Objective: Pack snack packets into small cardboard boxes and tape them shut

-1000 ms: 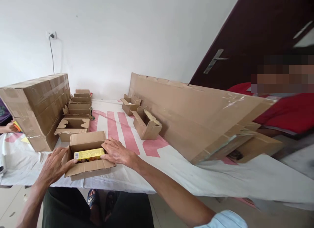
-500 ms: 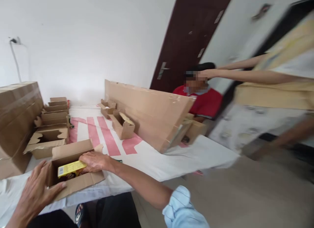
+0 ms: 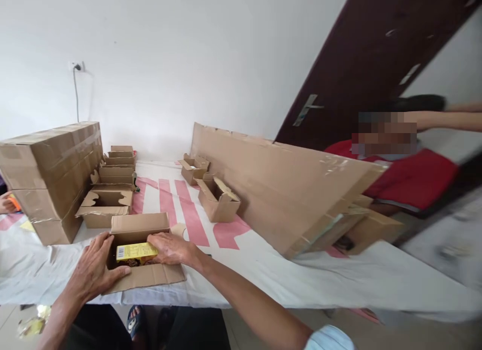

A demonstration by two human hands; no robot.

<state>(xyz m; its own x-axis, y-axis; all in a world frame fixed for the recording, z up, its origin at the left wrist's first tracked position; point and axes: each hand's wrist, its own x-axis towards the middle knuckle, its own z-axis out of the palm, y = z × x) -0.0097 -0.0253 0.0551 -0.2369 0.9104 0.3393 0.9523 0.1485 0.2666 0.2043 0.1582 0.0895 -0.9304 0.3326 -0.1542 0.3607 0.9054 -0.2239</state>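
A small open cardboard box [image 3: 135, 224] lies at the near edge of the table, with a yellow packet [image 3: 135, 251] inside it. My left hand [image 3: 96, 269] rests on the box's left side and front flap, fingers curled around the edge. My right hand [image 3: 171, 248] presses on the box's right side next to the yellow packet, fingers bent over the rim.
More open small boxes [image 3: 105, 207] line up behind it, two others [image 3: 218, 199] stand mid-table. Big taped cartons [image 3: 48, 174] are stacked at left. A long cardboard sheet [image 3: 286, 184] leans on the right. A person in red [image 3: 410, 177] sits behind it. The table wears a white and pink cloth [image 3: 263, 269].
The view swung right and back left again. My left hand has closed in onto the box's front flap; my right hand stays at the box's right side.
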